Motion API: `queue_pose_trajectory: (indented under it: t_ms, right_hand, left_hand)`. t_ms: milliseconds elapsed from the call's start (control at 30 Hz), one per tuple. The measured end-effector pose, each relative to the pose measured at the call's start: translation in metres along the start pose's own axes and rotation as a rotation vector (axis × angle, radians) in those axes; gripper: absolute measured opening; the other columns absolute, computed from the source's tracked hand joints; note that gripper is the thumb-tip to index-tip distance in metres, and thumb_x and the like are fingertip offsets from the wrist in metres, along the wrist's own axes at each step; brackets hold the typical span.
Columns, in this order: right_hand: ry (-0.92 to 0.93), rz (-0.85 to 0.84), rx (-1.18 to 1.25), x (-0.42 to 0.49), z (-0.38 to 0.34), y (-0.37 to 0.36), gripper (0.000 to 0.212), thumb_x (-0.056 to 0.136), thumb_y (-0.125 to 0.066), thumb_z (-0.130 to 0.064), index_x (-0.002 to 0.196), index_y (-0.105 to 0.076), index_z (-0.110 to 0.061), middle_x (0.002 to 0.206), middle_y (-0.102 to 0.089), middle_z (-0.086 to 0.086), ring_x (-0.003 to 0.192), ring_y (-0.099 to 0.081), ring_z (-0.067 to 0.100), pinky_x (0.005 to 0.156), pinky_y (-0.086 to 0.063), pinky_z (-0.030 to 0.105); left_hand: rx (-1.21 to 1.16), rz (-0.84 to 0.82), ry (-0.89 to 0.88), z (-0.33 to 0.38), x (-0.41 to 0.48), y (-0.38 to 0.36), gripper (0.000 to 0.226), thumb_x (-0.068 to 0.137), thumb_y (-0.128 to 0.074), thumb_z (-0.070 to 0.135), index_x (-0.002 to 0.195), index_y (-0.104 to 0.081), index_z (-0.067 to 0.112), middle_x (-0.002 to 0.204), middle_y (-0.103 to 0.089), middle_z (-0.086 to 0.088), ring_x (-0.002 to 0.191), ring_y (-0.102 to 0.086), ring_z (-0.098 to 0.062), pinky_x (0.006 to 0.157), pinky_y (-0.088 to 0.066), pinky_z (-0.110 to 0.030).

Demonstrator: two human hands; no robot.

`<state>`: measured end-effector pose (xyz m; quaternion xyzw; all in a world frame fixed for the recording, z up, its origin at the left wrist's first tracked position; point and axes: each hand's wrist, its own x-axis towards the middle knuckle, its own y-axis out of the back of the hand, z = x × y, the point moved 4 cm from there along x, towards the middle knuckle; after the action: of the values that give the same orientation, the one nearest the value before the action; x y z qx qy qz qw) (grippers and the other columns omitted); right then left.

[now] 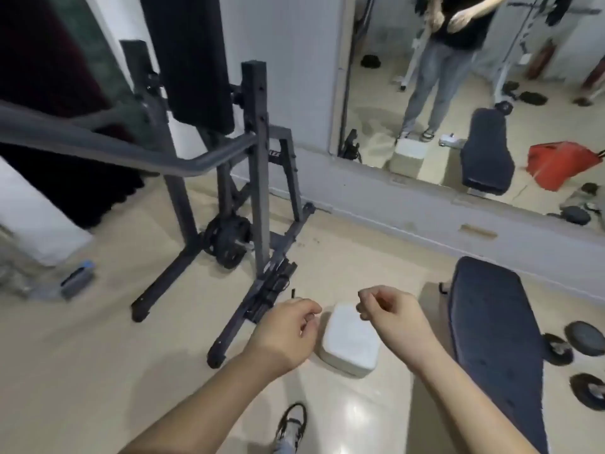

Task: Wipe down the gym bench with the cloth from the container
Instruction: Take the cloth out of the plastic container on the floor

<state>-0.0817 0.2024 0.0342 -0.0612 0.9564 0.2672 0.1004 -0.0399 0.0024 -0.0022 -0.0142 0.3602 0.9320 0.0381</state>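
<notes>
Our left hand [288, 326] and right hand [389, 312] hover loosely curled, both empty, over the shut container [348, 342]; tugging the lid one-sided could skid it from under us toward the bench [497, 339] beside our right

Both bare forearms reach forward and down, side by side. The left hand [284, 329] and right hand [391, 314] hang loosely curled, fingers bent inward toward each other, holding nothing.
</notes>
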Motion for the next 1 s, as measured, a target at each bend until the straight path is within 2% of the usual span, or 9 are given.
queue_pose_trajectory:
  t_ms: [133, 200, 300, 400, 533, 600, 700, 833, 1000]
  right_hand:
    - [-0.038, -0.258, 0.105, -0.035, 0.002, -0.07, 0.024, 0.1, -0.06, -0.014, 0.087, -0.074, 0.0, 0.082, -0.076, 0.015, 0.072, -0.067, 0.016, 0.065, -0.052, 0.023]
    - [-0.041, -0.335, 0.105, -0.052, -0.008, -0.105, 0.023, 0.1, -0.06, -0.016, 0.086, -0.075, -0.006, 0.084, -0.078, 0.012, 0.074, -0.069, 0.02, 0.07, -0.052, 0.03]
    - [0.005, -0.427, 0.091, -0.076, -0.038, -0.155, 0.025, 0.1, -0.062, -0.022, 0.086, -0.076, -0.006, 0.087, -0.079, 0.013, 0.086, -0.074, 0.031, 0.075, -0.053, 0.034]
    - [0.087, -0.542, 0.04, -0.113, -0.074, -0.212, 0.027, 0.1, -0.061, -0.021, 0.084, -0.076, -0.006, 0.085, -0.079, 0.009, 0.09, -0.074, 0.031, 0.077, -0.056, 0.036]
    - [0.145, -0.705, -0.04, -0.161, -0.116, -0.303, 0.026, 0.101, -0.059, -0.02, 0.085, -0.076, -0.01, 0.082, -0.08, 0.004, 0.088, -0.073, 0.029, 0.074, -0.055, 0.035]
    - [0.167, -0.765, -0.064, -0.182, -0.14, -0.356, 0.022, 0.101, -0.06, -0.021, 0.091, -0.075, -0.009, 0.083, -0.079, 0.008, 0.083, -0.072, 0.032, 0.073, -0.056, 0.034]
    - [0.198, -0.813, -0.051, -0.212, -0.178, -0.438, 0.019, 0.101, -0.06, -0.021, 0.094, -0.075, -0.01, 0.089, -0.079, 0.011, 0.078, -0.075, 0.02, 0.076, -0.059, 0.035]
    - [0.207, -0.884, -0.055, -0.252, -0.221, -0.54, 0.017, 0.101, -0.06, -0.022, 0.098, -0.074, -0.014, 0.092, -0.08, 0.009, 0.081, -0.078, 0.021, 0.076, -0.057, 0.031]
    - [0.204, -0.863, -0.005, -0.258, -0.275, -0.621, 0.014, 0.103, -0.058, -0.014, 0.101, -0.071, -0.011, 0.101, -0.077, 0.018, 0.081, -0.071, 0.018, 0.058, -0.05, 0.011]
  left_hand:
    - [-0.126, 0.2, 0.294, -0.052, -0.089, 0.029, 0.019, 0.092, -0.062, 0.022, 0.105, -0.075, 0.021, 0.076, -0.061, 0.013, 0.078, -0.062, -0.002, 0.084, -0.055, -0.027]
    - [-0.144, 0.236, 0.408, -0.073, -0.135, 0.046, 0.019, 0.093, -0.061, 0.021, 0.105, -0.075, 0.023, 0.072, -0.06, 0.016, 0.072, -0.06, 0.003, 0.078, -0.05, -0.018]
    - [-0.252, 0.37, 0.527, -0.092, -0.198, 0.084, 0.018, 0.093, -0.059, 0.021, 0.1, -0.075, 0.024, 0.069, -0.065, 0.015, 0.063, -0.06, 0.003, 0.067, -0.047, -0.016]
    - [-0.291, 0.501, 0.603, -0.121, -0.261, 0.111, 0.017, 0.095, -0.059, 0.018, 0.09, -0.073, 0.028, 0.072, -0.069, 0.012, 0.068, -0.066, -0.008, 0.066, -0.05, -0.019]
    - [-0.396, 0.607, 0.709, -0.176, -0.336, 0.14, 0.017, 0.096, -0.06, 0.02, 0.091, -0.071, 0.031, 0.08, -0.069, 0.013, 0.061, -0.06, 0.002, 0.061, -0.045, -0.011]
    - [-0.432, 0.689, 0.736, -0.205, -0.369, 0.165, 0.016, 0.097, -0.059, 0.018, 0.093, -0.073, 0.026, 0.078, -0.069, 0.012, 0.063, -0.06, -0.002, 0.061, -0.045, -0.011]
    - [-0.457, 0.804, 0.751, -0.252, -0.416, 0.21, 0.019, 0.095, -0.059, 0.015, 0.088, -0.074, 0.026, 0.066, -0.065, 0.016, 0.061, -0.057, -0.006, 0.063, -0.046, -0.016]
    - [-0.433, 0.814, 0.77, -0.32, -0.464, 0.271, 0.019, 0.095, -0.059, 0.014, 0.087, -0.072, 0.025, 0.062, -0.062, 0.017, 0.054, -0.05, -0.004, 0.057, -0.042, -0.015]
    - [-0.439, 0.789, 0.735, -0.385, -0.47, 0.348, 0.018, 0.096, -0.059, 0.015, 0.094, -0.074, 0.024, 0.08, -0.073, 0.002, 0.062, -0.056, -0.008, 0.061, -0.047, -0.017]
